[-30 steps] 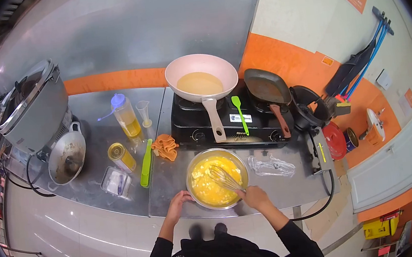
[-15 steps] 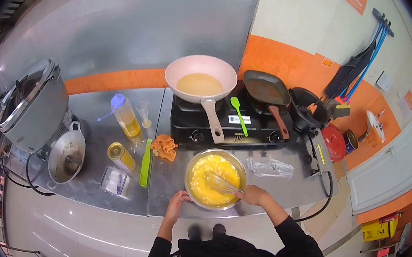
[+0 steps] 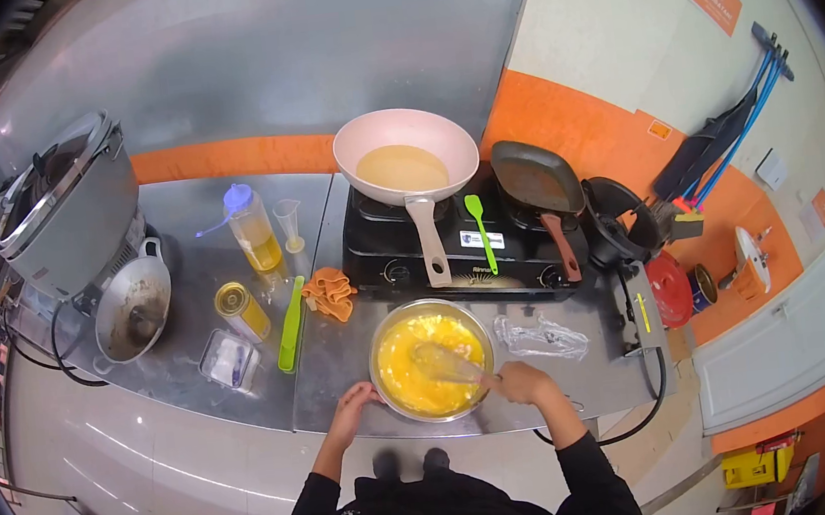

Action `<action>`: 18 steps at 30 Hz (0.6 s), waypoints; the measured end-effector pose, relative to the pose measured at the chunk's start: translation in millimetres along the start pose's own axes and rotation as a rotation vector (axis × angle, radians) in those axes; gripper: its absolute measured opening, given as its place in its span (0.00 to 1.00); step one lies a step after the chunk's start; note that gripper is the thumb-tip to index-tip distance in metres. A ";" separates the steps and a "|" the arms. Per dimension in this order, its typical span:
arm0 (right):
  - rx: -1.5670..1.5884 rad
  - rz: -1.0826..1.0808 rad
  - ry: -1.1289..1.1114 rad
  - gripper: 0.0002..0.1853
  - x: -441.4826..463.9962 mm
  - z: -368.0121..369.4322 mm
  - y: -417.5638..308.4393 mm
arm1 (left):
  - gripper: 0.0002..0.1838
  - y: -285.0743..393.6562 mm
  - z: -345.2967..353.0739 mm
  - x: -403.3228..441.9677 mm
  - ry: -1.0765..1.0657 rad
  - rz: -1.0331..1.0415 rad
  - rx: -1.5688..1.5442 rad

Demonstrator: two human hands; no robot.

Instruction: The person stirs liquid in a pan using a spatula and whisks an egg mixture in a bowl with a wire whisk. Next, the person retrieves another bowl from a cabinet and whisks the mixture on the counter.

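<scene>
The right hand (image 3: 524,383) has its grip closed around the handle of a whisk (image 3: 449,362), whose blurred wires slant down to the left into a yellow mixture with pale bits (image 3: 406,364). The left hand (image 3: 351,408) has its fingertips at the lower left side of the metal bowl (image 3: 374,362) that contains the mixture; whether that grip pinches the rim or only rests against it, I cannot tell.

The bowl stands near the front edge of the metal surface (image 3: 332,397), just in front of a black gas stove (image 3: 394,249). Crumpled clear plastic (image 3: 542,336) lies just beside the bowl on the right. To the left are an orange cloth (image 3: 330,294) and a long green utensil (image 3: 291,328).

On the stove, a pink pan (image 3: 348,151) contains pale liquid, its handle pointing forward; a green spatula (image 3: 482,235) lies between it and a dark square pan (image 3: 537,179). A black pot (image 3: 618,226) is to the right of the stove.

Farther left are a squeeze bottle (image 3: 253,236) of yellow liquid, a clear measuring cup (image 3: 290,228), a can (image 3: 243,312) and a small clear container (image 3: 230,361). A two-handled wok (image 3: 134,302) is near a big grey cooker (image 3: 72,218).
</scene>
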State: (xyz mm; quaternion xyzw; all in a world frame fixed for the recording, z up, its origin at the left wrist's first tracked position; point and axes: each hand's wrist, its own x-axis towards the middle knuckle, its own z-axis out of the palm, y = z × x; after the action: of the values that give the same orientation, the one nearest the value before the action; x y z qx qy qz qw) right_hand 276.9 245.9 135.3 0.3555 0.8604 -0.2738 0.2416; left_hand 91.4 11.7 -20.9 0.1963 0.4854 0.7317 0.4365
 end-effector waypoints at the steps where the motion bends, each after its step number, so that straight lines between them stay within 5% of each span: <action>1: -0.015 -0.030 0.069 0.34 1.9 1.2 5.0 | 0.13 -3.3 -1.0 -0.4 0.008 -0.003 -0.001; 4: 0.055 0.075 -0.098 0.35 -11.0 0.6 -15.6 | 0.12 1.6 3.2 -2.5 0.012 -0.006 -0.007; 18: 0.007 -0.050 0.017 0.36 -4.6 -0.2 2.4 | 0.07 4.3 7.0 -0.3 0.000 0.001 0.015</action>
State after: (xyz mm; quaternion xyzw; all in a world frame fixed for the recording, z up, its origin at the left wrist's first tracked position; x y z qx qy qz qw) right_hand 281.6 245.2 137.6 0.3372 0.8699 -0.2798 0.2263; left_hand 94.6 14.6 -13.9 0.1996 0.4907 0.7284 0.4345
